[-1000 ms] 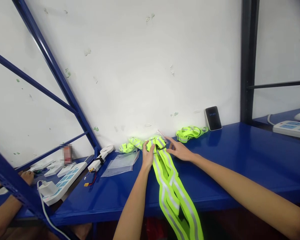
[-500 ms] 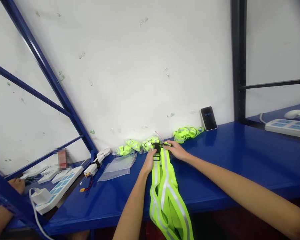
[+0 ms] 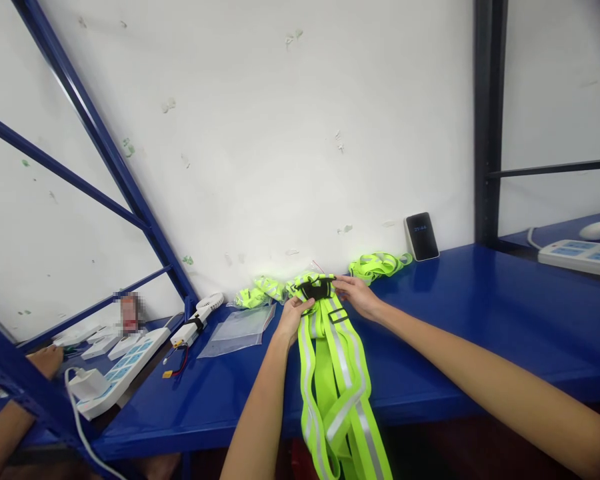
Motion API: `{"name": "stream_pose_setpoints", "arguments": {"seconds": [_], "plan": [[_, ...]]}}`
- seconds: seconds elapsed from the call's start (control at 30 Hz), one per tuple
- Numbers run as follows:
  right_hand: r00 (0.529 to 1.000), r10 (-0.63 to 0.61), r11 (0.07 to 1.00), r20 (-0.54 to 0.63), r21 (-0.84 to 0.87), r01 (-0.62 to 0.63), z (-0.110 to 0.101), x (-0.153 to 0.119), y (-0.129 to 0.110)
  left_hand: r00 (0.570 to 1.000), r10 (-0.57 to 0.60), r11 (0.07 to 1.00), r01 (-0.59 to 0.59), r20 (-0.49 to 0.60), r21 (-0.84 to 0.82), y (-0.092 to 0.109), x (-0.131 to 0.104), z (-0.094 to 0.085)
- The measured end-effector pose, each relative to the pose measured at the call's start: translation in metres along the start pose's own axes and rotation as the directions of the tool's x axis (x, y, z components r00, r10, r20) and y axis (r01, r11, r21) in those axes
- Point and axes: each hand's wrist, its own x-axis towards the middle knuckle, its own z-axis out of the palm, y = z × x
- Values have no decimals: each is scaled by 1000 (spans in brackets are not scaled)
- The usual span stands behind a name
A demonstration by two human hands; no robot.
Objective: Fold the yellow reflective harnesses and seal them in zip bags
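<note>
A: What are the two hands doing?

B: Both hands are on the reflective vest [image 3: 333, 360]. The left hand [image 3: 294, 311] grips the yellow straps just below the black buckle [image 3: 316, 289], with the fingers curled around the strap. The right hand [image 3: 356, 294] pinches the other end of the same buckle with its fingertips. So the buckle sits between the two hands.

A: And where is the vest lying?

B: Its upper part rests on the blue shelf [image 3: 480, 313], under the hands. The long yellow and grey straps go down toward the person, over the front edge of the shelf, and hang below it.

A: What is near the hands?

B: Just beyond the right hand lies another bundle of yellow straps [image 3: 377, 265], and further to that side a dark phone [image 3: 421, 236] leans against the white wall. Beside the left hand there is a clear plastic bag [image 3: 240, 326], flat on the shelf, with more folded yellow straps [image 3: 257, 293] behind it. Further out on that side are a small white fan [image 3: 200, 315] and a white power strip [image 3: 125, 363]. At the far edge there, another person's hand [image 3: 45, 360] is visible.
</note>
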Motion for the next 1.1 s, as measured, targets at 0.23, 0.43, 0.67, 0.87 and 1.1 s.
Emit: {"name": "stream_pose_setpoints", "arguments": {"seconds": [0.23,0.43,0.67,0.87,1.1], "plan": [[999,40,994,28,-99,-37,3,-5,0,992,123,992,-123,17,1,2,-3,6],[972,21,993,233,-116,6,10,-12,4,972,215,973,-206,-90,104,-2,1,8],[972,36,994,233,-110,-11,9,-15,5,930,352,866,-282,-103,414,-2,-5,13],[987,-47,990,155,-122,66,11,-16,4,969,248,932,-241,8,271,-4,-7,19],[963,155,986,218,29,-166,13,-21,4,981,191,966,-185,-18,182,-9,-2,11]]}}
